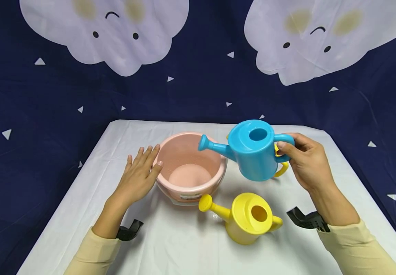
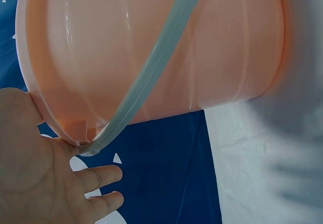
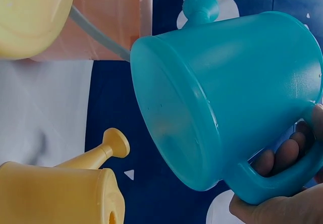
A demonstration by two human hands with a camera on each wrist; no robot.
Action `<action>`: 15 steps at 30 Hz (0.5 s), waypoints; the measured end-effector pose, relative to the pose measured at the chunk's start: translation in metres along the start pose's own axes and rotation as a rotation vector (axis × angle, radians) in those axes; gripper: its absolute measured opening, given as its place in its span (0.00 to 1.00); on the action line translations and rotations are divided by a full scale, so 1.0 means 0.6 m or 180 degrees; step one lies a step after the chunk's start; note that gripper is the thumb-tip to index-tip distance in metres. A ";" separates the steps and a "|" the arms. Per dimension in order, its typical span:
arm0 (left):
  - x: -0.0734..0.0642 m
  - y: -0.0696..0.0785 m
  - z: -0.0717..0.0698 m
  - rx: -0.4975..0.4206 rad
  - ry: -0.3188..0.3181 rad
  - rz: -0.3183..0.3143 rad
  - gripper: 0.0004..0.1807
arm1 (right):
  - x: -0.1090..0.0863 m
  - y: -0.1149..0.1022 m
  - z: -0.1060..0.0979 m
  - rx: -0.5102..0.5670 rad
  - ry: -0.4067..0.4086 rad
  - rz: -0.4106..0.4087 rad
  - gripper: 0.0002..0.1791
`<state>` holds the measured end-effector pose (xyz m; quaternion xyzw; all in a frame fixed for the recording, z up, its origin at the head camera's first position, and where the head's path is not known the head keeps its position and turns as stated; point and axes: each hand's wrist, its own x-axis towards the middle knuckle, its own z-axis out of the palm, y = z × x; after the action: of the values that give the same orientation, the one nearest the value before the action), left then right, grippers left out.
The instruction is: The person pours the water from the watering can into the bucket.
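Note:
My left hand point(image 1: 137, 178) has its fingers spread straight, resting against the left rim of a pink bucket point(image 1: 184, 188). In the left wrist view the bucket's grey handle point(image 2: 146, 77) hangs down across its side. My right hand point(image 1: 309, 162) grips a blue watering can point(image 1: 257, 162) by its handle, thumb on top. This can is held upright and raised, its spout point(image 1: 223, 149) pointing left over the bucket's right rim. In the right wrist view, fingers curl through the handle point(image 3: 277, 183) and the can's underside shows.
A yellow watering can point(image 1: 244, 229) stands on the white-covered table point(image 1: 170, 244) in front, its spout near the bucket. Behind the blue can, mostly hidden, is a second yellow can point(image 1: 283, 170). A dark blue curtain point(image 1: 205, 95) with clouds hangs behind.

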<state>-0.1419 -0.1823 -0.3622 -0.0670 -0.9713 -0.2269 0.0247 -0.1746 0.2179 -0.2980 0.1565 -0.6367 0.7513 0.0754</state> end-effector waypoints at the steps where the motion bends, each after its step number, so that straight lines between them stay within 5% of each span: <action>1: 0.000 0.000 0.000 0.0001 0.0000 -0.0001 0.33 | 0.001 0.000 0.000 0.0013 -0.0004 -0.0002 0.06; 15: 0.001 0.001 0.000 0.0007 0.0000 -0.0015 0.33 | 0.007 -0.004 0.004 -0.0100 -0.0023 0.0005 0.05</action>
<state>-0.1425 -0.1820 -0.3618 -0.0647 -0.9717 -0.2259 0.0242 -0.1774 0.2156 -0.2939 0.1575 -0.6488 0.7407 0.0751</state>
